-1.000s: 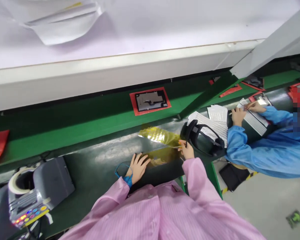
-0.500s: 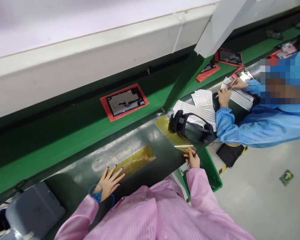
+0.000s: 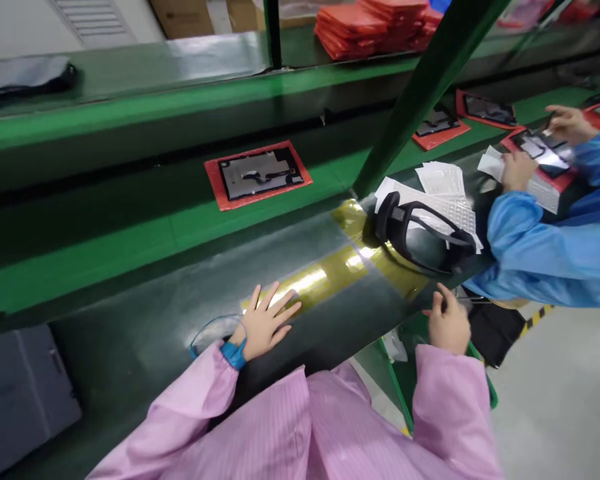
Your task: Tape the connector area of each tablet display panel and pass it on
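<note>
My left hand (image 3: pixel 267 325) lies flat with its fingers spread, the fingertips over the near end of a shiny yellow film strip (image 3: pixel 325 277) on the dark green bench. A blue wrist strap (image 3: pixel 233 355) circles that wrist. My right hand (image 3: pixel 449 323) is off the bench's front edge, above a green bin (image 3: pixel 397 390). Its fingers are curled in; what they hold, if anything, does not show. Just beyond it, a black headset-like band (image 3: pixel 423 233) rests partly on more yellow film (image 3: pixel 400 270) and partly on white printed sheets (image 3: pixel 443 190).
A flat device part (image 3: pixel 260 175) lies on red padding on the green shelf. A dark grey case (image 3: pixel 27 393) stands at left. At right, a co-worker's blue sleeves (image 3: pixel 545 240) reach over the bench. A slanted green post (image 3: pixel 413 100) rises behind the sheets. Red packets (image 3: pixel 365 30) are stacked high up.
The view has tilted up, showing the upper shelf. My right hand has moved right, and the orange-and-black tool it held no longer shows. My left hand stays flat at the film's end.
</note>
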A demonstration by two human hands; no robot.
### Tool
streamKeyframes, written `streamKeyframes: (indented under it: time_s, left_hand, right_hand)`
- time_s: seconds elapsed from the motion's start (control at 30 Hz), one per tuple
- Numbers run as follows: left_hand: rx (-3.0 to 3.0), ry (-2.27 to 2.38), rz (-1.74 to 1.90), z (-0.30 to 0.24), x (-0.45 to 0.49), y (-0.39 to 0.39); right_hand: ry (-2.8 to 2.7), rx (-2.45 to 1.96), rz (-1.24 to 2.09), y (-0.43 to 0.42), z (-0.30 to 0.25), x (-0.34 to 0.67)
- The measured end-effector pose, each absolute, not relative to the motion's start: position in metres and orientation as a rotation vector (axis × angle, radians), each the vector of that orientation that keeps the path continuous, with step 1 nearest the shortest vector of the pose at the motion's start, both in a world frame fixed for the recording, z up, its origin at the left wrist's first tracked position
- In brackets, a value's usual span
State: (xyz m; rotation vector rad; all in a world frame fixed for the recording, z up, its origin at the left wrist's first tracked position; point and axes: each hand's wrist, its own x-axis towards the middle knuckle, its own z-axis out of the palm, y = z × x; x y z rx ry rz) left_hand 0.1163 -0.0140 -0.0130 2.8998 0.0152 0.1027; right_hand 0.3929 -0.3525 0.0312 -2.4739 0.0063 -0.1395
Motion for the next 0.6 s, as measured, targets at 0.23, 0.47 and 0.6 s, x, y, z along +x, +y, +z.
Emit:
streamKeyframes:
  time_s: [0.23,0.47,0.6]
  left_hand:
    - [2.867,0.175,0.392,0.002,0.092,-0.026]
    - [2.917,0.397,0.36,-0.017,0.017,-0.027]
    - [2.936,0.391,0.416,-0.023,0.01,-0.021]
  right_hand:
    - [-0.197,-1.952,-0.305,-0.329,0.033,0.295]
    - [-0.913,-1.896,0.222,-0.232,0.038,0.249]
    - [-0.916,-2.229,0.037,-0.195,0.02,0.287]
